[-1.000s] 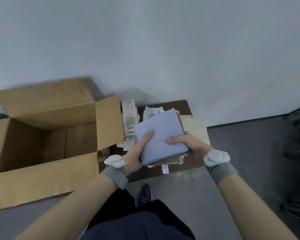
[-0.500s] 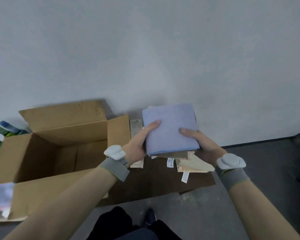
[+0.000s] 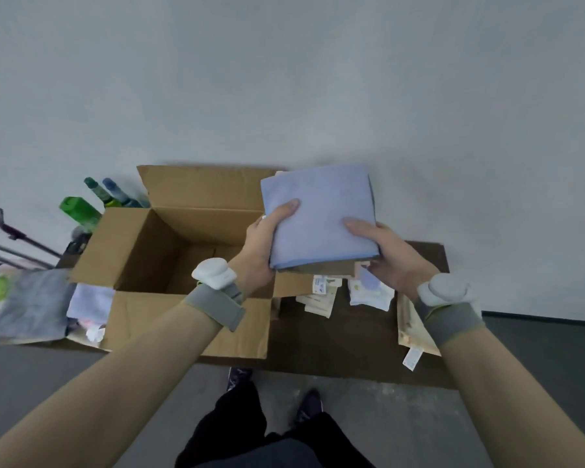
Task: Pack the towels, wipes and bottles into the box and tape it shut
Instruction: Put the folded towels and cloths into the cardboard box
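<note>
Towel stack (image 3: pixel 320 214) has been carried toward box (image 3: pixel 129 248) | held flat, face up | clasped between left grip (image 3: pixel 260 244) and right grip (image 3: pixel 392 255)

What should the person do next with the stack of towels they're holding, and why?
Probably carry the towel stack left and lower it into the box: left hand and right hand both grip it near the box's right side, and the box stands open.

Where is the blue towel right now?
Head view, centre-right: the blue towel tops a stack gripped between the left hand and right hand, held over the table by the open box's right side.
</note>
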Demonstrator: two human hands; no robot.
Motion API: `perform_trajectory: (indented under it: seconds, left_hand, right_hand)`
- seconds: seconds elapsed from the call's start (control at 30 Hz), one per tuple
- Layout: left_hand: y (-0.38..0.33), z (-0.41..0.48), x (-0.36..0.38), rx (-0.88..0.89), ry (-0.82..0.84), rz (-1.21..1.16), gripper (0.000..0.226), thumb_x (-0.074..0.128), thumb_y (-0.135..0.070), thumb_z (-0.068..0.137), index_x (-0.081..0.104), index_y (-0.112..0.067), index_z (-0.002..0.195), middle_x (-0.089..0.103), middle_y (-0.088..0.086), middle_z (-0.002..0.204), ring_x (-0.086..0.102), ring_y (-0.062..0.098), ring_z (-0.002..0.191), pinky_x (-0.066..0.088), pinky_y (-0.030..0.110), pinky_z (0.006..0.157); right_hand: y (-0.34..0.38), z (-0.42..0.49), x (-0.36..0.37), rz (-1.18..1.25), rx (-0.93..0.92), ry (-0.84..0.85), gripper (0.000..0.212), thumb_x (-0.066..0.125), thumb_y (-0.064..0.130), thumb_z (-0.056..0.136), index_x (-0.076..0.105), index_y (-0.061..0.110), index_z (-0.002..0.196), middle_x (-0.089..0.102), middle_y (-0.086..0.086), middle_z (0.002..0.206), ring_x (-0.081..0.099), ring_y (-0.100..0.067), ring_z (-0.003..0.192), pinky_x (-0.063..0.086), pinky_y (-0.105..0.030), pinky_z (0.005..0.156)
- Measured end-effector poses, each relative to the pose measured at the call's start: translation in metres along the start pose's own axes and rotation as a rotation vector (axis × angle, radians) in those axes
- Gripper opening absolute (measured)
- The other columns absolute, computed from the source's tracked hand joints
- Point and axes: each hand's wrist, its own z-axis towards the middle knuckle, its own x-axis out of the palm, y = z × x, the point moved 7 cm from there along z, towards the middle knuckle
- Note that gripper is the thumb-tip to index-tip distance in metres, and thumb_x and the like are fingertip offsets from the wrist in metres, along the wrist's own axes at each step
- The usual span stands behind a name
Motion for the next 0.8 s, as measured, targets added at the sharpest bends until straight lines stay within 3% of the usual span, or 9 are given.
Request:
perform_trajectory:
  seconds: [0.1, 0.3, 0.43, 0.57, 0.7, 0.8]
  left_hand:
    - [-0.007, 0.005, -0.034, -0.011, -0.042, -0.001, 0.077, 0.088, -0.042, 0.074, 0.057, -0.015, 0.138, 0.073, 0.012, 0.125, 0.070, 0.035, 0.115, 0.055, 0.055, 0.100]
    - [-0.018, 0.018, -0.092, -0.067, -0.087, 0.056, 0.085, 0.088, -0.049, 0.068, 0.055, -0.019, 0.139, 0.074, 0.009, 0.122, 0.072, 0.032, 0.112, 0.057, 0.051, 0.100]
    - [-0.027, 0.025, -0.139, -0.111, -0.158, 0.072, 0.092, 0.089, -0.053, 0.061, 0.052, -0.019, 0.139, 0.075, 0.008, 0.120, 0.074, 0.029, 0.107, 0.061, 0.043, 0.088]
    - [-0.030, 0.034, -0.184, -0.158, -0.209, 0.113, 0.090, 0.086, -0.054, 0.070, 0.049, -0.018, 0.143, 0.073, 0.008, 0.122, 0.073, 0.029, 0.107, 0.060, 0.044, 0.091]
    - [-0.029, 0.044, -0.227, -0.200, -0.256, 0.136, 0.100, 0.086, -0.056, 0.067, 0.043, -0.016, 0.148, 0.070, 0.010, 0.126, 0.072, 0.031, 0.108, 0.058, 0.048, 0.097]
    - [-0.022, 0.050, -0.258, -0.236, -0.292, 0.155, 0.101, 0.086, -0.059, 0.066, 0.040, -0.018, 0.147, 0.068, 0.009, 0.126, 0.071, 0.031, 0.108, 0.058, 0.049, 0.097]
  right_hand:
    - [-0.007, 0.018, 0.027, -0.068, 0.027, 0.033, 0.064, 0.088, 0.030, 0.076, 0.064, 0.008, 0.131, 0.076, -0.007, 0.124, 0.075, -0.022, 0.110, 0.062, -0.032, 0.086]
    - [-0.029, 0.046, 0.075, -0.135, 0.071, 0.048, 0.063, 0.088, 0.026, 0.076, 0.063, 0.007, 0.130, 0.077, -0.005, 0.122, 0.076, -0.019, 0.107, 0.061, -0.028, 0.079]
    - [-0.048, 0.071, 0.110, -0.213, 0.140, 0.059, 0.066, 0.092, 0.030, 0.075, 0.063, 0.009, 0.130, 0.078, -0.001, 0.119, 0.076, -0.015, 0.104, 0.061, -0.025, 0.077]
    - [-0.068, 0.096, 0.140, -0.298, 0.209, 0.079, 0.058, 0.088, 0.033, 0.079, 0.065, 0.013, 0.129, 0.079, 0.003, 0.117, 0.076, -0.013, 0.103, 0.061, -0.023, 0.077]
    - [-0.095, 0.122, 0.164, -0.365, 0.274, 0.061, 0.064, 0.087, 0.033, 0.081, 0.060, 0.013, 0.135, 0.072, -0.003, 0.129, 0.069, -0.021, 0.118, 0.058, -0.036, 0.099]
    - [-0.117, 0.136, 0.181, -0.393, 0.314, 0.057, 0.061, 0.086, 0.034, 0.083, 0.060, 0.014, 0.135, 0.070, -0.003, 0.129, 0.067, -0.021, 0.119, 0.055, -0.038, 0.104]
